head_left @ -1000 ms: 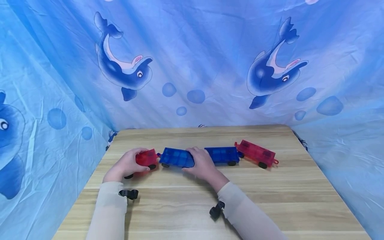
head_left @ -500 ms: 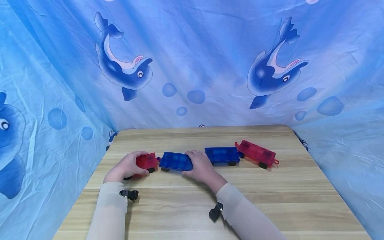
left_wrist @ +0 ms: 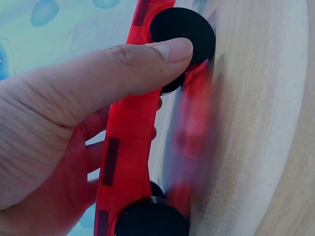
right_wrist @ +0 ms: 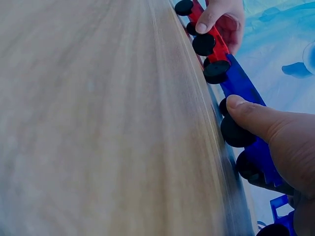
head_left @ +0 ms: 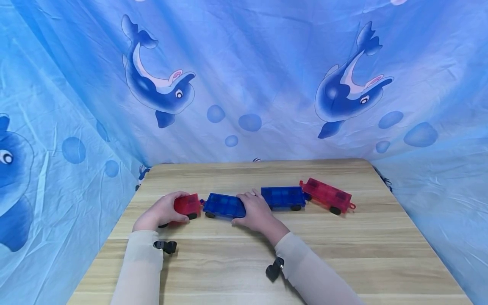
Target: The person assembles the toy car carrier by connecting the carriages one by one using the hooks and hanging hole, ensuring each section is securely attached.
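My left hand grips a translucent red toy train car by its sides. In the left wrist view, the thumb lies across the red car's frame with its tip over a black wheel. My right hand holds the right end of a blue toy train car, thumb on the near side. The two cars stand end to end, the red hitch meeting the blue car's left end. Much of the red car's left part is hidden by the hand.
Just right of my right hand stands a second blue car. Its right end meets a second red car, which sits angled with a loop hitch at its far end. A wood-grain table lies beneath, with a dolphin-print curtain around it.
Both hands have brought the left red car and its blue neighbour slightly nearer to me over the table. In the last half second they have hardly moved. The right-hand pair stays put.
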Demonstrator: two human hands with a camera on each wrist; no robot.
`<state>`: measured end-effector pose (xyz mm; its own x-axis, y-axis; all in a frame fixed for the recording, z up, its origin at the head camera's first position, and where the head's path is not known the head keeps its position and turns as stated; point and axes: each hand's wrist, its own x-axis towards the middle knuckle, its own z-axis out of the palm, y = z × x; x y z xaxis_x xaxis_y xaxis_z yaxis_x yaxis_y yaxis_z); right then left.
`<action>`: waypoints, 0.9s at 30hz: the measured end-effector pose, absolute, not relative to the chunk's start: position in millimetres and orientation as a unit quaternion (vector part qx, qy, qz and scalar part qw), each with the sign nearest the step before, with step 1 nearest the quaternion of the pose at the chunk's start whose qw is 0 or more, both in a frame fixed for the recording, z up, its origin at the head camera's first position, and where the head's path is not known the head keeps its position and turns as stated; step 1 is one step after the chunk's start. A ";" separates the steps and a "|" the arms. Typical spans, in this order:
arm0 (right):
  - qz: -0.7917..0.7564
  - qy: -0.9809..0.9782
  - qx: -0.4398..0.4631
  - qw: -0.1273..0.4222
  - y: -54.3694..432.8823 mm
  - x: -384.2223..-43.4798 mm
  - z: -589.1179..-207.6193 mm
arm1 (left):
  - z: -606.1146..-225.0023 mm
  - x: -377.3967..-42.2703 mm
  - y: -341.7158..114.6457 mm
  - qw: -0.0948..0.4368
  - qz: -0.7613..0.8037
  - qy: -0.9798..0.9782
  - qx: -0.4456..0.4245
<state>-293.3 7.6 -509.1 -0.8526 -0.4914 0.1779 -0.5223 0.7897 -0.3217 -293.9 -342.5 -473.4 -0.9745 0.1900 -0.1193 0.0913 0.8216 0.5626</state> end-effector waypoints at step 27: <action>0.257 -0.926 0.275 -0.006 60.7 -295.1 -483.2 | -458.7 -289.6 -318.1 0.022 0.267 0.957 0.114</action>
<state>-295.1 60.7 -483.2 -0.8486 -0.5129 0.1296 -0.5063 0.7166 -0.4797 -289.6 -318.1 -458.7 -0.9731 0.2295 0.0178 0.2056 0.8320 0.5152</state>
